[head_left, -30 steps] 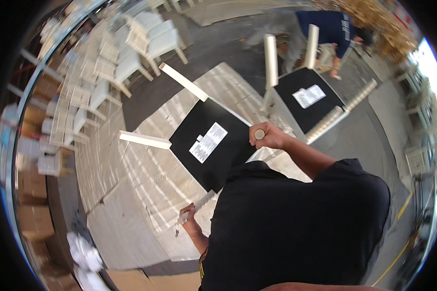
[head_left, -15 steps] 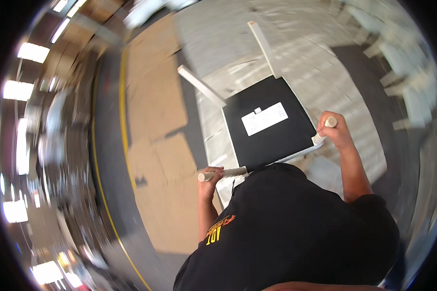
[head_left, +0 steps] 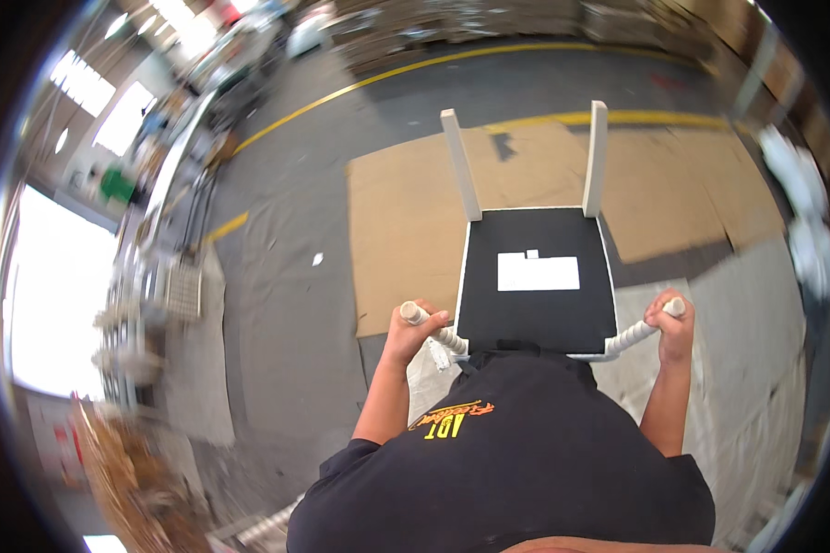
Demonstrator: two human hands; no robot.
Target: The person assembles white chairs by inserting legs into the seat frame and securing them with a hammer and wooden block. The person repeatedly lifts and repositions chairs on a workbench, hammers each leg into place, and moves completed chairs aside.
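An upside-down chair [head_left: 535, 318] rests against my front, its black underside facing up with a white label [head_left: 539, 274] on it. Two plain, square pale legs stick up at its far side. Close to my body, two turned legs with ringed grooves angle outward. My left hand [head_left: 410, 334] is wrapped round the left turned leg [head_left: 445, 338]. Round the right turned leg [head_left: 632, 337] my right hand [head_left: 671, 324] is closed. The chair's seat and back are mostly hidden beneath the black underside and my shirt.
Flat cardboard sheets [head_left: 397, 249] lie on the grey floor beyond the chair. A yellow line [head_left: 341, 90] crosses the floor, with stacked cardboard [head_left: 387, 41] behind it. Blurred white furniture pieces [head_left: 124, 346] stand at the left. White wrapped bundles [head_left: 807, 203] sit at the right.
My body and the chair have turned left together, so the cardboard sheets now lie ahead instead of to the left. Both hands keep their hold on the legs.
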